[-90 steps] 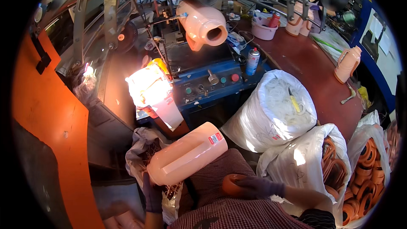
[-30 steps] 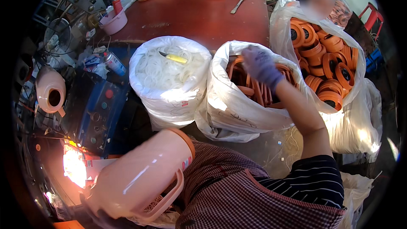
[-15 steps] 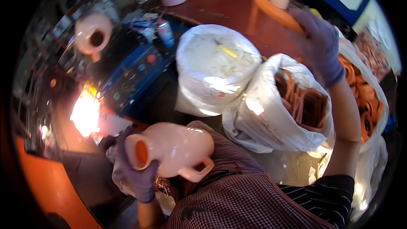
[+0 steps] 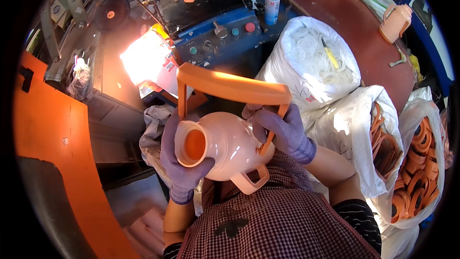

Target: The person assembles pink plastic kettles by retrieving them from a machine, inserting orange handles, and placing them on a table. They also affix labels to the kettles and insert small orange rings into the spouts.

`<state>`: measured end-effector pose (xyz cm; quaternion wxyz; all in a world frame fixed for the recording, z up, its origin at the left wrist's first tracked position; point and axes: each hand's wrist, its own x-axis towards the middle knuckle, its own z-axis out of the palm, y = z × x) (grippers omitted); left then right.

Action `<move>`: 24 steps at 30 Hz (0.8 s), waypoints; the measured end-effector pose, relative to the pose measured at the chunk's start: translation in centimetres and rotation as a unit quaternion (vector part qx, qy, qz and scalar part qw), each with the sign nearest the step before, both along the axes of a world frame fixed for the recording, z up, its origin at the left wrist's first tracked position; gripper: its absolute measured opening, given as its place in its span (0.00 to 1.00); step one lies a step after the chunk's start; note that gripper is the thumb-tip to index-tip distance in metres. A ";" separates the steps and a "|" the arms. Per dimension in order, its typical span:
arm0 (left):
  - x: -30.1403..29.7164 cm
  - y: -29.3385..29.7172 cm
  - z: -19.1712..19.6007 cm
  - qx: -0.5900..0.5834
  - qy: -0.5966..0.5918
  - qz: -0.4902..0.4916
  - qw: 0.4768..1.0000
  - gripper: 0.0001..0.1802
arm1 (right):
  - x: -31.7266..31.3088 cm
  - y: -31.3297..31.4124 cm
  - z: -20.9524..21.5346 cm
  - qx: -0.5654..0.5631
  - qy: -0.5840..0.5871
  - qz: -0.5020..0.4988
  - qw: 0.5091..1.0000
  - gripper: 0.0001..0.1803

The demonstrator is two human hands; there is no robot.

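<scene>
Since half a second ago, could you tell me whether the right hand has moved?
Yes. The right hand has come in from above the bag of orange handles to the pale jug on the lap, bringing the orange handle with it.

Strong daylight from upper left, blown-out glare on the white sheet (image 4: 146, 62) by the blue panel (image 4: 225, 31), soft shadows below, sharp centre, fisheye bending and black vignette at rim.
</scene>
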<state>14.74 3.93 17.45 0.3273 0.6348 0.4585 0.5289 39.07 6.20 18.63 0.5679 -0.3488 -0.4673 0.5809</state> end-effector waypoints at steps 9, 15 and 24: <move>-0.9 1.0 -0.5 0.108 0.035 -0.174 0.978 0.53 | -0.8 4.5 -1.4 -0.224 0.134 -0.035 0.965 0.20; 1.8 0.5 -0.1 0.087 0.011 -0.210 0.974 0.50 | -1.7 5.3 -2.2 -0.235 0.056 0.025 0.970 0.15; 3.0 3.6 3.7 0.021 0.011 -0.230 0.973 0.46 | 7.1 2.7 -3.8 -0.264 0.270 0.166 0.911 0.19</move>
